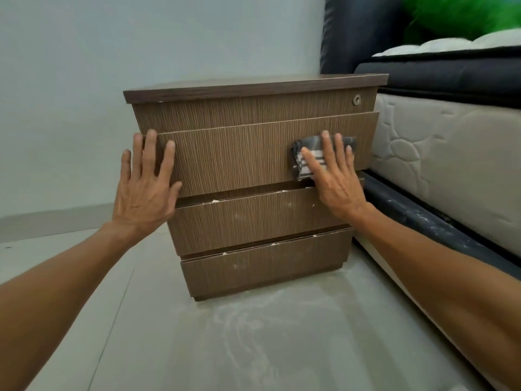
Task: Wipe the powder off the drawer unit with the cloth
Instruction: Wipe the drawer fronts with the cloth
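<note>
A brown wood-grain drawer unit [248, 218] stands on the floor, its second drawer pulled slightly out. My right hand [331, 176] presses a folded dark grey cloth with white stripes [303, 162] flat against the right part of that drawer front. My left hand [146, 187] lies flat, fingers spread, on the drawer's left edge. White powder specks [214, 201] sit along the top edges of the two lower drawers, with faint smears on their fronts.
A bed with a dark frame and quilted mattress [439, 153] stands close against the unit's right side. White powder is smeared across the grey floor [253, 328] in front of the unit. A pale wall [112, 52] is behind.
</note>
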Motion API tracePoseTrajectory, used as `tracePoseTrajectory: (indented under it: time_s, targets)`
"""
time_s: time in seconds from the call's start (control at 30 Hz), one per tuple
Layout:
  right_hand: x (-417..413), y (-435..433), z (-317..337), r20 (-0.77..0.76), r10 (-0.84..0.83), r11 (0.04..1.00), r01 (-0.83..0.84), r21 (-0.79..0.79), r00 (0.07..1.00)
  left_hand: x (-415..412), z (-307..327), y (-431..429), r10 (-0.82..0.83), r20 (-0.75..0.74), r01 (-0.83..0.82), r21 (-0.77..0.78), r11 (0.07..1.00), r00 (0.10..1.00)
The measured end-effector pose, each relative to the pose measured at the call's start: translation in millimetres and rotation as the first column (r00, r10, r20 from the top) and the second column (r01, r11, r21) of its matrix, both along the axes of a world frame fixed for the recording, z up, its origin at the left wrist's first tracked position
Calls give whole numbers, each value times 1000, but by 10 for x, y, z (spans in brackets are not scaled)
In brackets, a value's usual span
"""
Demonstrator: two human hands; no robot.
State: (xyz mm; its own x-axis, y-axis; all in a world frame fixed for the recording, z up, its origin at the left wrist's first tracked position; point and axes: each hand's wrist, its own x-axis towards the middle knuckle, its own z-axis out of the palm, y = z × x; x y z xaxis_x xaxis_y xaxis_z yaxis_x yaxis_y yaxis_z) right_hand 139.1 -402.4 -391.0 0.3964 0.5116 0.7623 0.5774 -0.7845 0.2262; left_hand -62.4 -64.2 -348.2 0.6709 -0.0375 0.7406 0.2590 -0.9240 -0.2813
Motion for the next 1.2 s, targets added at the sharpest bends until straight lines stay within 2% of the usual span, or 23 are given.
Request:
tracePoseTrajectory:
  time_s: [0.13,0.27,0.43,0.53,0.57,0.77,0.93,1.2]
  targets:
    - [87,-197,-29,-207,-25,966,77,246,978,10,-6,16,-1,10,1,-5,1000,1000]
    - [66,-301,-3,-356,41,875,139,464,934,16,-23,40,0,8,0,-5,1000,1000]
    - [-104,-320,48,-564,58,759,331,561,824,-10,-23,-1,39,-9,-39,-34,999,999]
    - [-279,-293,110,-599,38,658,431,618,800,-64,-50,-115,57,17,-55,-117,992,998]
    - [-340,-275,120,-581,25,652,427,626,814,-94,-91,-153,55,34,-49,-147,988,998]
    - [-712,-54,131,-424,65,843,178,508,903,-299,-559,-274,80,48,-59,-339,939,996]
    - [-1031,294,227,-355,156,892,23,452,922,-338,-668,-265,111,-97,-143,-466,873,989]
    - [-1403,865,394,-304,282,939,-197,281,910,-307,-582,-207,99,-142,-162,-546,822,985]
